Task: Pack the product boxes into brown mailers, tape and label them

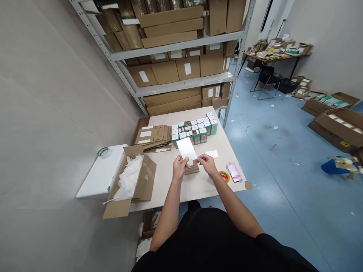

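Note:
A white rectangular sheet [186, 148], perhaps a label, is held up over the table. My left hand [180, 167] pinches its lower edge, thumb on top. At the sheet's lower right corner, the fingers of my right hand [207, 164] are pinched together. Beneath them lies a small brown cardboard box [192, 170], partly covered by the sheet and my left hand. Another white slip [211, 153] rests just beyond my right hand. Close to my right wrist is a roll of yellow tape [224, 176], with a phone [234, 172] beside it.
Several green and white small boxes [203, 134] stand in rows at the back of the table [167, 185]. Flattened cardboard [155, 136] is stacked to their left. An open carton [146, 177] with white paper sits at the left edge. A loaded shelf [184, 85] rises behind.

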Available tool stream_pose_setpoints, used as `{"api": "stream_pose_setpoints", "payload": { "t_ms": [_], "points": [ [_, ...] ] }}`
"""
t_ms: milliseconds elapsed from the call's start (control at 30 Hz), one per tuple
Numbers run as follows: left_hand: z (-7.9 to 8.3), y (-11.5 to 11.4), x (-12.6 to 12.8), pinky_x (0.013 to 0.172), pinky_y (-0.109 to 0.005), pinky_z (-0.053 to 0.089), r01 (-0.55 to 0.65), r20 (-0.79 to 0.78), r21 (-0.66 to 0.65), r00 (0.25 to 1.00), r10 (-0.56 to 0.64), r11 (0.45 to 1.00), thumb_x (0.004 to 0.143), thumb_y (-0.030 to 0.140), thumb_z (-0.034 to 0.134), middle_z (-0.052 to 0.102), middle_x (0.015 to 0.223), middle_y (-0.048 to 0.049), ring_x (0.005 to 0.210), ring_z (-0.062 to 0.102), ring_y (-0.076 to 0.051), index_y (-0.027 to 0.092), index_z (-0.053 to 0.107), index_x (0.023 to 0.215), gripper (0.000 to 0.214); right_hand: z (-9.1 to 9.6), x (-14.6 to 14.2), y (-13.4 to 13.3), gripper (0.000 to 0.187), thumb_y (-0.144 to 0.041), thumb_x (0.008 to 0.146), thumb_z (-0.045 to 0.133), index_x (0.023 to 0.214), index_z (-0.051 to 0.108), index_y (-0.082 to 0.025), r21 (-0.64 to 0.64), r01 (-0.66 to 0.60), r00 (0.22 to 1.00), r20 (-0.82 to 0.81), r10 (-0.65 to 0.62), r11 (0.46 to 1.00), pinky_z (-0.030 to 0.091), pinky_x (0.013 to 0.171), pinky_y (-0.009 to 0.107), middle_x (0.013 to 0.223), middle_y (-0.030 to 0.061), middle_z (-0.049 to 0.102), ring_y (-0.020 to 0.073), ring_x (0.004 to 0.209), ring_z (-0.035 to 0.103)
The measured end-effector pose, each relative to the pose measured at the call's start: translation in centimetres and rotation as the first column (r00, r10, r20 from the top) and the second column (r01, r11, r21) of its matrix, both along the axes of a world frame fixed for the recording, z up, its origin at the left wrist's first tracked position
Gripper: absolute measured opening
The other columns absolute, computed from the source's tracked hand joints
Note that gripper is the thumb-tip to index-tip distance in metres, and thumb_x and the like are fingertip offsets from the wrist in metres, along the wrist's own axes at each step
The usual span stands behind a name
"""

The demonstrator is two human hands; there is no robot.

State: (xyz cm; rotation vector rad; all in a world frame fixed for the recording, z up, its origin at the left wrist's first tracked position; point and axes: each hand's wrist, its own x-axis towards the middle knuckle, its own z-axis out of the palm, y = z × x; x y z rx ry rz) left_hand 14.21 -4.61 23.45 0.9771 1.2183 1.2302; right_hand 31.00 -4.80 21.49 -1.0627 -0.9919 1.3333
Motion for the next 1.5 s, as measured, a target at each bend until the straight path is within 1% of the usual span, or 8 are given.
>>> {"api": "stream_pose_setpoints", "payload": {
  "t_ms": [333, 500, 600, 667, 800, 1033, 1233, 1500],
  "points": [
    [-0.6, 0.0, 0.1, 0.045, -0.020, 0.034, 0.031, 0.014, -0.032, 0.999, -0.031, 0.999, 0.073, 0.056, 0.081, 0.071, 0.074, -0.0005, 0.046, 0.061, -0.010, 0.017, 0.060, 0.108, 0.057, 0.1, 0.1, -0.2, 0.021, -0.043, 0.079, 0.071, 0.080, 0.064, -0.023, 0.010, -0.032, 0.999, 0.006, 0.032, 0.999, 0.051, 0.073, 0.032, 0.079, 0.0029, 0.074, 0.0192, 0.077, 0.068],
    [-0.7, -0.4, 0.6, 0.057, -0.025, 0.050, -0.054, -0.273, -0.044, 0.961, 0.040, 0.998, 0.073, 0.048, 0.085, 0.076, 0.110, -0.0110, 0.069, 0.073, -0.017, 0.022, 0.048, 0.146, 0.085, 0.2, 0.0, -0.4, 0.023, -0.045, 0.081, 0.070, 0.083, 0.062, -0.023, 0.022, -0.050, 0.999, -0.012, 0.050, 0.999, 0.051, 0.072, 0.031, 0.075, 0.0013, 0.071, 0.0188, 0.077, 0.068],
    [-0.4, -1.0, 1.1, 0.086, -0.034, 0.057, -0.077, -0.473, 0.211, 0.864, 0.171, 0.975, 0.079, 0.041, 0.082, 0.068, 0.135, -0.0122, 0.113, 0.070, -0.026, 0.026, 0.065, 0.134, 0.059, 0.4, 0.1, -0.6, 0.024, -0.045, 0.081, 0.070, 0.084, 0.062, -0.023, 0.032, -0.044, 0.999, -0.006, 0.044, 0.999, 0.051, 0.072, 0.030, 0.077, 0.0009, 0.069, 0.0188, 0.078, 0.068],
    [0.0, -1.2, 1.5, 0.099, -0.040, 0.055, 0.052, -0.497, 0.273, 0.863, 0.095, 0.961, 0.087, 0.041, 0.075, 0.071, 0.130, -0.0110, 0.123, 0.065, -0.029, 0.025, 0.076, 0.116, 0.034, 0.4, 0.1, -0.7, 0.025, -0.046, 0.081, 0.071, 0.084, 0.062, -0.023, 0.055, -0.035, 0.999, 0.009, 0.035, 0.998, 0.051, 0.073, 0.031, 0.081, 0.0009, 0.068, 0.0183, 0.078, 0.067],
    [0.4, -1.4, 2.0, 0.101, -0.044, 0.056, 0.188, -0.420, 0.218, 0.904, -0.082, 0.958, 0.088, 0.044, 0.074, 0.078, 0.115, -0.0103, 0.111, 0.072, -0.028, 0.022, 0.081, 0.110, 0.032, 0.6, 0.1, -1.1, 0.026, -0.048, 0.082, 0.071, 0.084, 0.064, -0.023, 0.127, -0.014, 0.999, 0.038, 0.010, 0.992, 0.053, 0.078, 0.032, 0.086, 0.0017, 0.068, 0.0186, 0.082, 0.064],
    [0.1, -1.6, 2.2, 0.094, -0.041, 0.059, 0.115, -0.334, 0.216, 0.942, -0.037, 0.970, 0.089, 0.048, 0.069, 0.080, 0.106, -0.0103, 0.103, 0.075, -0.027, 0.017, 0.082, 0.102, 0.036, 0.6, 0.6, -1.8, 0.023, -0.045, 0.086, 0.068, 0.083, 0.066, -0.023, 0.217, -0.054, 0.995, 0.092, 0.034, 0.975, 0.051, 0.077, 0.032, 0.090, 0.0030, 0.068, 0.0196, 0.084, 0.063],
    [0.5, -2.6, 2.7, 0.084, -0.039, 0.062, 0.208, -0.352, 0.194, 0.927, -0.130, 0.959, 0.084, 0.047, 0.074, 0.081, 0.103, -0.0099, 0.094, 0.076, -0.027, 0.018, 0.083, 0.104, 0.037, 0.6, 1.3, -2.4, 0.024, -0.046, 0.086, 0.068, 0.085, 0.068, -0.022, 0.168, -0.028, 0.990, 0.138, 0.004, 0.985, 0.049, 0.069, 0.030, 0.080, 0.0010, 0.066, 0.0178, 0.074, 0.059],
    [-0.5, -2.4, 3.1, 0.081, -0.034, 0.058, 0.056, -0.292, 0.206, 0.956, 0.007, 0.977, 0.085, 0.050, 0.070, 0.080, 0.092, -0.0076, 0.090, 0.073, -0.024, 0.014, 0.082, 0.092, 0.038, 1.2, 1.2, -3.2, 0.022, -0.043, 0.084, 0.068, 0.080, 0.067, -0.022, 0.229, -0.021, 0.991, 0.133, -0.010, 0.973, 0.049, 0.072, 0.030, 0.089, 0.0028, 0.068, 0.0181, 0.081, 0.061]
  ]
}}
